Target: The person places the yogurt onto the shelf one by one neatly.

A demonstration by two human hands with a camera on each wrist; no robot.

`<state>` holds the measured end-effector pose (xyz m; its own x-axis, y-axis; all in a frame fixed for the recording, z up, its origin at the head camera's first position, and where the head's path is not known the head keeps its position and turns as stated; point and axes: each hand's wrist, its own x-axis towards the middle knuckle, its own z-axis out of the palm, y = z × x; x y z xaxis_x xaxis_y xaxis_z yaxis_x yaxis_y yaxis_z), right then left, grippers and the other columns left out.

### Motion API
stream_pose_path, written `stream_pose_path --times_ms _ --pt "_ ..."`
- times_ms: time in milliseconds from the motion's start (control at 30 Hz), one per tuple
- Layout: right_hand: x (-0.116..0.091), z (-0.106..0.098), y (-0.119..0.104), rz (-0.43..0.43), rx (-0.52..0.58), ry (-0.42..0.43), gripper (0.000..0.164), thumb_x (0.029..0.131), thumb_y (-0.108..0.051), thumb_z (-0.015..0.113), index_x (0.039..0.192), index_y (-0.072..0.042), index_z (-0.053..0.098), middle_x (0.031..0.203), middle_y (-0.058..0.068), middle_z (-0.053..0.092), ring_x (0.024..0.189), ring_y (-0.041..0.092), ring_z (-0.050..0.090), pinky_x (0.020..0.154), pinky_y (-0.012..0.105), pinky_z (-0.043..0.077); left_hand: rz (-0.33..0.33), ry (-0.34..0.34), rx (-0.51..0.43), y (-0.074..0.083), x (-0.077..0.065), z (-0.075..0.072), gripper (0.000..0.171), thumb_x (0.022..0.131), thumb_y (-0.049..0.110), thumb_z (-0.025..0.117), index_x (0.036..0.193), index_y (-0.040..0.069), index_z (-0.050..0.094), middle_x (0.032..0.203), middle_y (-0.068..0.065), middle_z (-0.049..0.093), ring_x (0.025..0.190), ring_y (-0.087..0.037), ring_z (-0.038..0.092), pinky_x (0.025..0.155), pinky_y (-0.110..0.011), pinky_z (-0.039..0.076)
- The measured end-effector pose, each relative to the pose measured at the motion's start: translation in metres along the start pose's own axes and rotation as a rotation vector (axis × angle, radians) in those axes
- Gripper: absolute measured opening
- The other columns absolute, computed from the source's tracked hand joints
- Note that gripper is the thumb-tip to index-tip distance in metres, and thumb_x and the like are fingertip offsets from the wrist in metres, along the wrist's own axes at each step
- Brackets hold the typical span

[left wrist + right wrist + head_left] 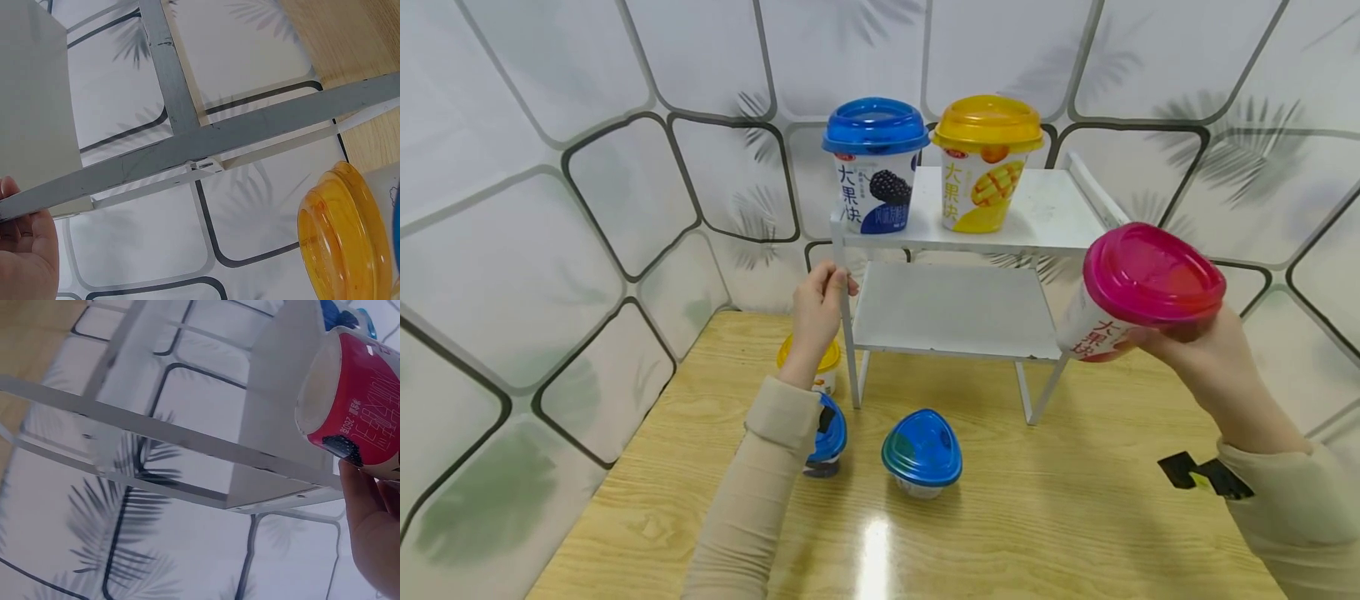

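Observation:
My left hand (pixel 820 308) grips the front left upright of a small white two-tier shelf rack (pixel 955 308); in the left wrist view its fingers curl round the bar. A yogurt cup with a pink lid (pixel 1153 271) is held tilted in my right hand (pixel 1213 371), off the rack's right side. In the right wrist view, this cup's base and red-and-white side (pixel 369 406) show close to the rack's frame. On the top tier stand a blue-lidded yogurt cup (pixel 880 167) at the left and a yellow-lidded yogurt cup (pixel 988 167) beside it, both upright.
On the wooden table (pixel 1075 517) a blue-lidded cup (pixel 922 450) stands before the rack. Another blue-lidded cup (pixel 831 433) and a yellow-lidded cup (pixel 829 362) are partly hidden by my left arm. A patterned wall covering (pixel 715 50) rises behind the rack.

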<state>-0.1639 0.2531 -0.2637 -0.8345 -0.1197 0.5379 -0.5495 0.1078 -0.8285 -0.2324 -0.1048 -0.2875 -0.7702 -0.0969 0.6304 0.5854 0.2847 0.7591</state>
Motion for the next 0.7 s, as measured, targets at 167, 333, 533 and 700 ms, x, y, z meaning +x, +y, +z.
stream_pose_path --times_ms 167,333,533,700 --pt "0.019 0.004 -0.018 -0.043 0.092 -0.004 0.055 0.076 0.019 0.054 0.127 -0.001 0.042 0.118 0.011 0.051 0.105 0.019 0.048 0.075 0.017 0.046 0.011 -0.002 -0.007 0.000 0.000 0.000 0.021 0.092 0.001 0.042 0.079 -0.013 0.050 0.073 -0.026 0.057 0.070 -0.036 0.055 0.068 -0.041 0.046" --pt "0.036 0.007 -0.030 -0.085 0.198 0.008 0.055 0.076 0.021 0.051 0.127 0.000 0.042 0.120 0.014 0.049 0.108 0.022 0.047 0.077 0.020 0.046 0.023 -0.005 -0.015 -0.001 0.000 0.001 0.021 0.092 0.001 0.041 0.078 -0.014 0.048 0.073 -0.027 0.056 0.069 -0.037 0.055 0.068 -0.041 0.046" --pt "0.056 0.010 -0.038 -0.135 0.269 0.000 0.052 0.077 0.021 0.051 0.125 0.003 0.043 0.122 0.017 0.048 0.111 0.026 0.046 0.079 0.023 0.046 -0.002 -0.003 -0.006 -0.001 0.001 0.001 0.022 0.093 0.002 0.041 0.079 -0.013 0.049 0.074 -0.026 0.056 0.070 -0.035 0.055 0.067 -0.036 0.045" --pt "0.068 0.012 -0.041 -0.136 0.206 0.051 0.050 0.077 0.017 0.055 0.123 0.002 0.046 0.122 0.018 0.048 0.108 0.026 0.048 0.076 0.021 0.048 -0.002 -0.002 -0.001 -0.001 0.001 0.001 0.021 0.092 0.001 0.041 0.080 -0.013 0.050 0.074 -0.026 0.056 0.070 -0.035 0.055 0.067 -0.036 0.046"
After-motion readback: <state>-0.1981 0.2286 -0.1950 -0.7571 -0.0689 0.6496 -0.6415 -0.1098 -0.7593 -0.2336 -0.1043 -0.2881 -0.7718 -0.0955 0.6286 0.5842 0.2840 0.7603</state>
